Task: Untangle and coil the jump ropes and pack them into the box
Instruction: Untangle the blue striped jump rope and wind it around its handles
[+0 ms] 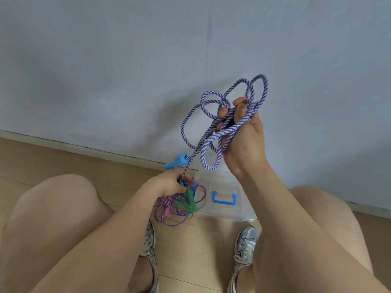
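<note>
While my right hand [245, 144] is clutching loops of blue-and-white braided jump rope [224, 132], my lower left hand [167, 185] is pinching its free strand, which is slanting down-left between them.

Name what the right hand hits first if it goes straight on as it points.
Probably the grey wall; the right hand, gripping the striped rope, has nothing else ahead, though depth is unclear.
</note>
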`<action>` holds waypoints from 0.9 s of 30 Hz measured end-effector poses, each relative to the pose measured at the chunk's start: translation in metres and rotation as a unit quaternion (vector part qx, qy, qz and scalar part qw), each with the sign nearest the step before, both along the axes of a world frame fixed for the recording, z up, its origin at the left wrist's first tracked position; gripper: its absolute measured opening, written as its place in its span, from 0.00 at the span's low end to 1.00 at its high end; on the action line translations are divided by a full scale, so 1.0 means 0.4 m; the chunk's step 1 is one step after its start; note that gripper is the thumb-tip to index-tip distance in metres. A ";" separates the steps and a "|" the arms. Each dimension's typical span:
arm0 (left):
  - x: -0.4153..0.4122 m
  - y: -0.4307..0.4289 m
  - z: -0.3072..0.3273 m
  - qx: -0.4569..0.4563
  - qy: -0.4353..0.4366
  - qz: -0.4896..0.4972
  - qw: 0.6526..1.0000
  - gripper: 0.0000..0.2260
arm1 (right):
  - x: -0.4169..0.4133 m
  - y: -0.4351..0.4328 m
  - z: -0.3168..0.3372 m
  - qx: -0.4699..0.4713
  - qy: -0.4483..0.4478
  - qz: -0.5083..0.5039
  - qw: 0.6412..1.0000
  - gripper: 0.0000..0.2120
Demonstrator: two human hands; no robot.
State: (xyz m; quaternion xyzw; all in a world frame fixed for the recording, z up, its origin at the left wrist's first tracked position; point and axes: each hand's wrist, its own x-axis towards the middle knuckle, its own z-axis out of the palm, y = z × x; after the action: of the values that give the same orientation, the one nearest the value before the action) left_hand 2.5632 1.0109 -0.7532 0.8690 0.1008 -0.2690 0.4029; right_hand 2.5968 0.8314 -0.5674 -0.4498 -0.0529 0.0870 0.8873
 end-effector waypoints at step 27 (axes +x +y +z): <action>-0.032 0.045 -0.013 0.168 0.026 -0.069 0.983 0.12 | -0.054 -0.022 0.010 -0.095 -0.035 0.109 0.989 0.11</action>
State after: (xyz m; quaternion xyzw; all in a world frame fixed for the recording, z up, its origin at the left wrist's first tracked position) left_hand 2.5503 1.0288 -0.7584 0.9220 0.0948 -0.2975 0.2289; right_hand 2.5753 0.8228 -0.5636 -0.5260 -0.1246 0.1721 0.8235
